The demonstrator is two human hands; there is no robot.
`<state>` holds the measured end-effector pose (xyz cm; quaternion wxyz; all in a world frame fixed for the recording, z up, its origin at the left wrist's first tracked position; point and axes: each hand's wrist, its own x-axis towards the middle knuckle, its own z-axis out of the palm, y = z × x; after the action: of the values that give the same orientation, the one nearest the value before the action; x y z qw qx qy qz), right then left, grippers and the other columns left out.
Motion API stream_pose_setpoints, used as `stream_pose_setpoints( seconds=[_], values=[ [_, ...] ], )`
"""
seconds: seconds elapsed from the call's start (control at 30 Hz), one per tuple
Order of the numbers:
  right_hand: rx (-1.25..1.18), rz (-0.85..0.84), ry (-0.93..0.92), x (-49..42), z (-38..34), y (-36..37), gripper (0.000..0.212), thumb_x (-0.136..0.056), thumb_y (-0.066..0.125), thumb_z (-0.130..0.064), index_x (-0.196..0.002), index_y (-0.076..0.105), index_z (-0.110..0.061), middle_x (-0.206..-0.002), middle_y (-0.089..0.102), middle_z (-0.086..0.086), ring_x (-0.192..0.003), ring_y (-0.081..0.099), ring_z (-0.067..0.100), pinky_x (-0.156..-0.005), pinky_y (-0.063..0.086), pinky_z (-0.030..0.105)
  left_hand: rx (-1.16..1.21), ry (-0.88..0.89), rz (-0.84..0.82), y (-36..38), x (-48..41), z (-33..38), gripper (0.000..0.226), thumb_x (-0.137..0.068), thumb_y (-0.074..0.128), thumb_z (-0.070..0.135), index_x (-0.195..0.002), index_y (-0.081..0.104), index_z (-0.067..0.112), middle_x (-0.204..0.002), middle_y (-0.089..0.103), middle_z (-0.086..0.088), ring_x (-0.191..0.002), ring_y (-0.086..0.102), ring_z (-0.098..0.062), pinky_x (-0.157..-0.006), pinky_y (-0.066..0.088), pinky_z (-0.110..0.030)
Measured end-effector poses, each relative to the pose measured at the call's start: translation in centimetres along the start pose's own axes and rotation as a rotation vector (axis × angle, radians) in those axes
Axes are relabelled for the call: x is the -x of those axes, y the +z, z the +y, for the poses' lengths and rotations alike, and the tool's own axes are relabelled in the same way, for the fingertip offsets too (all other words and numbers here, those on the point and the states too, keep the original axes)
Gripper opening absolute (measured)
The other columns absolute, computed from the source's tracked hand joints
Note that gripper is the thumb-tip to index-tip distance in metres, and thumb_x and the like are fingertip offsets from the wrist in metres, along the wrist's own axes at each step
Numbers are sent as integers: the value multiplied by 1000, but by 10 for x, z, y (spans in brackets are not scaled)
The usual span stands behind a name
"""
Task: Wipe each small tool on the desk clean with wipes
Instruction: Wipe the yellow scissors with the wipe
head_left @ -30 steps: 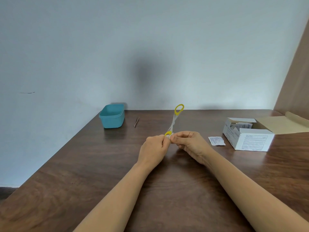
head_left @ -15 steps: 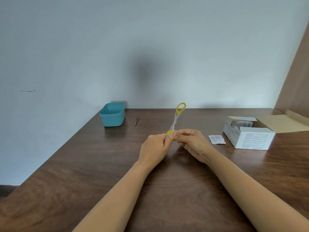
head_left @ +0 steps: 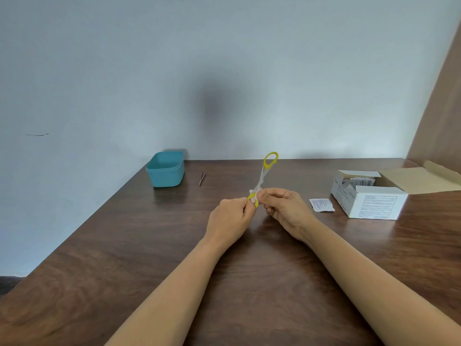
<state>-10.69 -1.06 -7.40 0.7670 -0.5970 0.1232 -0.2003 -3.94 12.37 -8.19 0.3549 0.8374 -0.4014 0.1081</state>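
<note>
A teal plastic tub is parked at the back left of the brown wooden desk, right up against the pale wall. A wood-toned panel is seen at the far right, though what it belongs to can't really be made out.

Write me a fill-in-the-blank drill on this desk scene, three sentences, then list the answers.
1. Both hands hold up the scissors, whose handle loops are coloured ____.
2. The tweezers lie on the desk just right of the teal ____.
3. The wipe packet lies flat just left of the white cardboard box, whose lid stands ____.

Answers: yellow; tub; open
</note>
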Motion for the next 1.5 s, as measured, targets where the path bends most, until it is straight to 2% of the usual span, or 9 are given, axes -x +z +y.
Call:
stream_pose_setpoints(
  seconds=[0.13, 0.23, 0.47, 0.67, 0.77, 1.0, 1.23, 1.4, 1.5],
  values=[
    [138, -73, -15, 1, 0, 0, 6, -79, 73, -13, -80, 75, -7, -81, 64, 17, -60, 39, 11, -59, 37, 20, 24, -3, 19, -3, -1, 0, 53, -100, 39, 43, -53, 32, 19, -49, 39, 4, -57, 40, -23, -52, 25, -33],
    [124, -26, -22, 2, 1, 1, 4, -79, 74, -12, -77, 75, -9, -78, 65, 12, -59, 40, 10, -58, 37, 20, 31, 13, -2, -3, -1, -1, 53, -100, 40, 42, -54, 32, 17, -48, 38, 4, -55, 39, -22, -52, 25, -32],
    [-219, 149, -10, -1, 1, 2, 5, -85, 66, -8, -82, 71, -7, -62, 62, -3, -55, 42, 7, -52, 42, 14, -52, 29, -34, 0, 2, 5, 45, -97, 43, 34, -59, 36, 13, -53, 44, 0, -60, 41, -23, -54, 28, -31],
    [135, -49, -53, 4, 1, 3, 6, -82, 70, -10, -81, 73, -5, -74, 66, 9, -55, 41, 7, -57, 36, 19, -16, -32, 25, -5, 0, 3, 51, -100, 39, 40, -55, 32, 17, -53, 41, 3, -63, 42, -24, -54, 28, -33],
    [148, -37, -47, 5, 1, 3, 9, -81, 71, -11, -84, 72, -2, -76, 65, 12, -54, 41, 6, -57, 35, 19, -5, -26, 23, -5, 0, 2, 52, -101, 40, 40, -54, 30, 18, -51, 38, 4, -61, 41, -23, -53, 25, -33],
    [-140, 153, -26, 3, 1, 4, 3, -82, 69, -6, -81, 72, -6, -59, 60, -3, -55, 39, 8, -52, 39, 15, -136, 44, -40, -2, 2, 8, 50, -100, 37, 39, -56, 31, 16, -60, 51, -3, -67, 52, -30, -55, 28, -32],
    [-402, 241, -7, -4, -1, -1, 3, -85, 66, -5, -85, 69, -6, -68, 61, 2, -53, 43, 7, -47, 41, 14, -198, 75, -77, 0, 4, 11, 46, -98, 39, 38, -59, 37, 14, -62, 50, 0, -70, 55, -30, -57, 31, -31],
    [-14, 107, -61, 2, 2, 5, 12, -83, 68, -5, -74, 73, -11, -64, 66, -3, -55, 40, 9, -54, 35, 18, -142, -11, -42, -2, 2, 8, 50, -99, 37, 40, -56, 32, 15, -63, 51, -2, -71, 54, -32, -58, 31, -32],
    [-49, 138, -65, 3, 1, 8, 9, -83, 69, -6, -76, 73, -10, -61, 63, -4, -55, 38, 8, -53, 35, 17, -141, -12, -40, -2, 2, 9, 50, -98, 38, 38, -56, 30, 15, -58, 46, -1, -65, 47, -28, -56, 32, -33]
  ],
)
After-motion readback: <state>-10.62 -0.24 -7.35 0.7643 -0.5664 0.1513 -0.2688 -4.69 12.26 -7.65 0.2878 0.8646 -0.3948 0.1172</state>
